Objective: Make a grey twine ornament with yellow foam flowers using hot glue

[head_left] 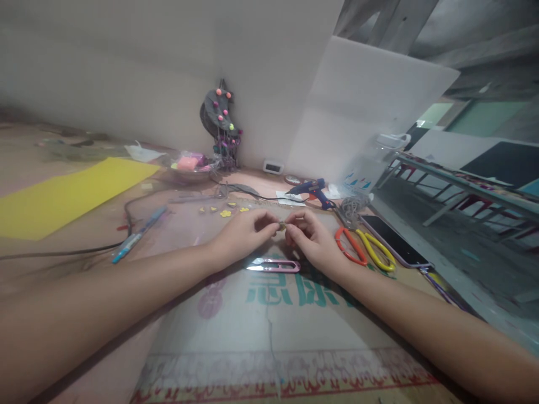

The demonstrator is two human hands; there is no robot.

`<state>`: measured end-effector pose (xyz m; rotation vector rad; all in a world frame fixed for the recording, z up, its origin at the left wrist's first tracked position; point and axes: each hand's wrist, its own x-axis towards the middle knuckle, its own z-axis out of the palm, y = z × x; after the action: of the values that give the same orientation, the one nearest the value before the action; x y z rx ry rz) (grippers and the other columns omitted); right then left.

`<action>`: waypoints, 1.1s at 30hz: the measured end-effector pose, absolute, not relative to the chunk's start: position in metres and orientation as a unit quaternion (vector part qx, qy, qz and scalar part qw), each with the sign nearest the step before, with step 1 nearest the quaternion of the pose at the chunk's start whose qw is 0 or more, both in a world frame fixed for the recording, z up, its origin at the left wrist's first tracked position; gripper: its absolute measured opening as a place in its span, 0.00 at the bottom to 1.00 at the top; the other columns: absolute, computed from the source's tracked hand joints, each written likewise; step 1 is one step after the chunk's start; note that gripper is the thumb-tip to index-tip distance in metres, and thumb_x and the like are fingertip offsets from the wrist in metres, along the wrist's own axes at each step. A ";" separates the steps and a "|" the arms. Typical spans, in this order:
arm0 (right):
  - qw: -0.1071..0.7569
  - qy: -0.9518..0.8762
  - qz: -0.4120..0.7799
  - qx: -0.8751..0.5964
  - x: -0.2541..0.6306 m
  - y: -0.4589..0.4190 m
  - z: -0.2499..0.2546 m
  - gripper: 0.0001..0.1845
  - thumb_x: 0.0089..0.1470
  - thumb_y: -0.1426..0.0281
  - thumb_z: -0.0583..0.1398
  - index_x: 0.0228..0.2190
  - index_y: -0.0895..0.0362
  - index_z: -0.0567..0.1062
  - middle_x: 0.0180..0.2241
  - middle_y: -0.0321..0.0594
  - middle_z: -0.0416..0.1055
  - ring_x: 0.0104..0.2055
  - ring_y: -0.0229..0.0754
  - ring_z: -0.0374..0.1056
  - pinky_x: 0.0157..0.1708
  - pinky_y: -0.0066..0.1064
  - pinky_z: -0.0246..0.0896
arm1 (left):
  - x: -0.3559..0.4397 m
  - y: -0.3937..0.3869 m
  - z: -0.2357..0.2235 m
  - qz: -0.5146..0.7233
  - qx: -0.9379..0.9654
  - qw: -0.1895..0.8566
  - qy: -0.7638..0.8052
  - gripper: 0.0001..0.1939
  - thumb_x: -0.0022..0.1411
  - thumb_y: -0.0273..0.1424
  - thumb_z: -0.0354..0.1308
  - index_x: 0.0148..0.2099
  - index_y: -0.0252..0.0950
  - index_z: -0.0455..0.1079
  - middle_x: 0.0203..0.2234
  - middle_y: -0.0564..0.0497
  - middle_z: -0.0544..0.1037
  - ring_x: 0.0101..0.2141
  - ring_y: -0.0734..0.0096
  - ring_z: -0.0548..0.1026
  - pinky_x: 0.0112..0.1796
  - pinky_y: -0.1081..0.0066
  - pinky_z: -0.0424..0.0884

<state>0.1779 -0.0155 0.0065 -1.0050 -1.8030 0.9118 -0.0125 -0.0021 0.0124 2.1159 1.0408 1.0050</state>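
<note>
My left hand (pixel 252 231) and my right hand (pixel 310 238) meet above the work board, fingertips pinched. Between them is a small yellowish piece (pixel 282 226), mostly hidden by the fingers and too small to name; both hands seem to grip it. Just below the hands lie pink-handled thread snips (pixel 275 265), blades pointing left. Behind my left hand, several small yellow flower cutouts (pixel 226 213) rest on the board. Scissors with one red and one yellow handle loop (pixel 350 247) lie to the right of my right hand.
A blue glue gun (pixel 314 191) lies behind the hands, its cord running left. Right are a phone (pixel 393 240) and a ball of grey yarn (pixel 351 207). Left are a yellow sheet (pixel 76 196) and a blue pen (pixel 138 234). A grey crescent decoration (pixel 219 115) stands against the wall.
</note>
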 end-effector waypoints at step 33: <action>0.415 -0.727 0.363 -0.410 0.176 -0.018 0.007 0.10 0.60 0.61 0.54 0.36 0.55 0.66 0.19 0.30 0.66 0.21 0.33 0.62 0.21 0.24 0.57 | -0.012 -0.004 0.009 0.366 0.827 0.232 0.357 0.08 0.64 0.32 0.52 0.36 0.36 0.72 0.32 0.53 0.79 0.34 0.69 0.74 0.34 0.71 0.65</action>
<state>0.1758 -0.0178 0.0074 -1.0307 -1.8252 0.9108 -0.0116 -0.0044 0.0091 2.2735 0.9811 1.0052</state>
